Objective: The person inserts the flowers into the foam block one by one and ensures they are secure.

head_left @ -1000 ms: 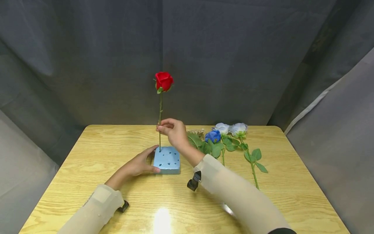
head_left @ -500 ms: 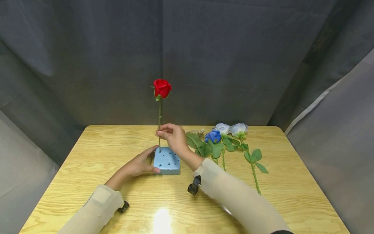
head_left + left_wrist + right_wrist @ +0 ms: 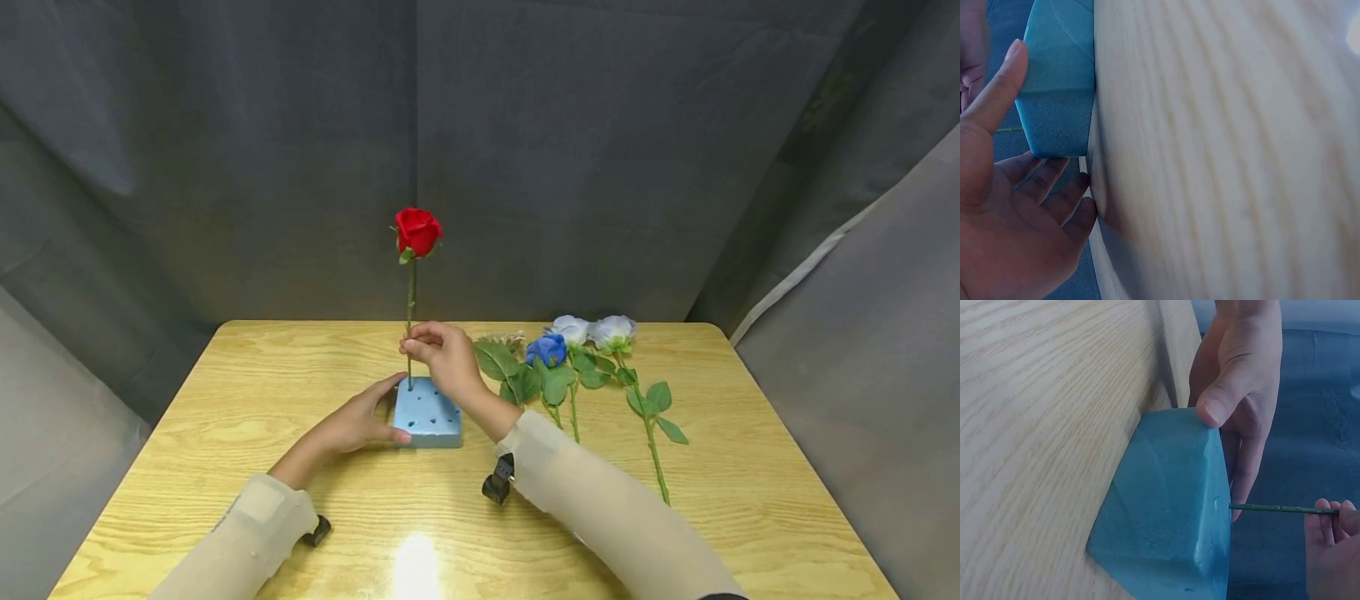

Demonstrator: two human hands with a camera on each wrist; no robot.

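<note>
A red rose (image 3: 417, 232) stands almost upright, its bare green stem (image 3: 1285, 509) entering a hole near the back left corner of the blue foam block (image 3: 426, 414). My right hand (image 3: 450, 358) pinches that stem between thumb and fingertips, a short way above the block. The left hand (image 3: 351, 425) holds the block's left side, thumb at the front and index finger at the back corner. In the left wrist view the thumb lies against the block (image 3: 1057, 119), with the other fingers loosely bent beside it. Several more holes dot the block's top.
Right of the block lie a blue rose (image 3: 547, 350) and two pale roses, one of them a whitish rose (image 3: 612, 332), with green leaves (image 3: 555, 382). A tan, spiky flower (image 3: 504, 340) is partly hidden behind leaves. A grey curtain (image 3: 570, 167) hangs behind the wooden table (image 3: 360, 517).
The red rose has moved down, its stem sinking further into the block. My right hand has lowered with it. The left hand and the block stay where they were.
</note>
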